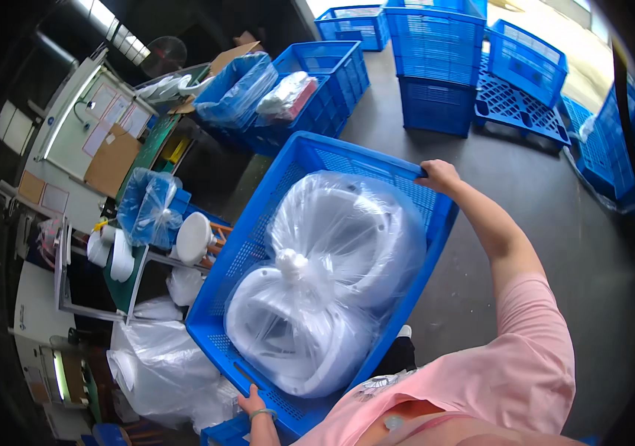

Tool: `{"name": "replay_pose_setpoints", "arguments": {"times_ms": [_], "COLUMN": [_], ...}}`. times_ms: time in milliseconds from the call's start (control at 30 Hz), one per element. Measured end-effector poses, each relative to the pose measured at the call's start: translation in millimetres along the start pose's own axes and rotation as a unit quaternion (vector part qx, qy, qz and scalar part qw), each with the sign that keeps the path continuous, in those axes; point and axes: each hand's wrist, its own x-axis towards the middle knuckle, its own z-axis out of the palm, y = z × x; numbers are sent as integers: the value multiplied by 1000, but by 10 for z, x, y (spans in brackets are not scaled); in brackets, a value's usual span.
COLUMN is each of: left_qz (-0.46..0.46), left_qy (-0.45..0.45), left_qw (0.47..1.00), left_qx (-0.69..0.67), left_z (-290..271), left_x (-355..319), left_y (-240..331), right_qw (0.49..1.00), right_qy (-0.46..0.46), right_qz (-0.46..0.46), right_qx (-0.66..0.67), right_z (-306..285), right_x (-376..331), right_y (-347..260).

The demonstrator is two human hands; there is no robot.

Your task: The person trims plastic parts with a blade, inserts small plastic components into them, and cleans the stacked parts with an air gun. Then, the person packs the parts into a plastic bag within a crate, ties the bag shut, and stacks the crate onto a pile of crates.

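A big blue plastic crate (377,165) with perforated walls is tilted in front of me, between my two hands. My left hand (253,401), a bracelet at its wrist, is closed at the handle slot in the crate's near end. At the opposite end, the fingers of my right hand (438,176) wrap over the rim. Inside lies clear plastic bagging (332,253) gathered into a knot, full of large white ring-shaped pieces (258,320). Whether this is one bag or two, I cannot tell. The crate's underside is hidden.
Blue crates (436,44) stand stacked ahead, beside a blue pallet (518,111) bearing another crate. Bag-filled crates (347,82) sit at the far left. Along the left are a cluttered workbench (128,286), a round white-topped stool (193,239) and large clear plastic bags (161,364).
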Motion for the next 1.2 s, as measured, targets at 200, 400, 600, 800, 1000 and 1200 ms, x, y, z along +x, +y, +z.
{"name": "replay_pose_setpoints", "arguments": {"times_ms": [200,400,600,800,1000,1200], "left_qz": [31,235,467,640,737,789], "left_qy": [-168,-268,-352,-366,-368,-362], "left_qw": [940,805,647,477,325,161], "left_qx": [297,475,490,479,465,469], "left_z": [-351,490,1322,1452,1623,2132], "left_x": [623,1737,1105,41,-854,-1154], "left_y": [-175,135,644,1137,1332,1789], "right_qw": [999,992,960,912,862,836], "right_qy": [-3,20,139,215,220,172], "right_qz": [-33,86,205,318,446,519], "right_qx": [26,85,128,142,101,49], "right_z": [-186,-787,-832,-1009,-1358,-1724], "right_x": [-734,-2528,-4442,-6635,-8250,-9305], "right_y": [-12,171,474,568,872,1249]}}
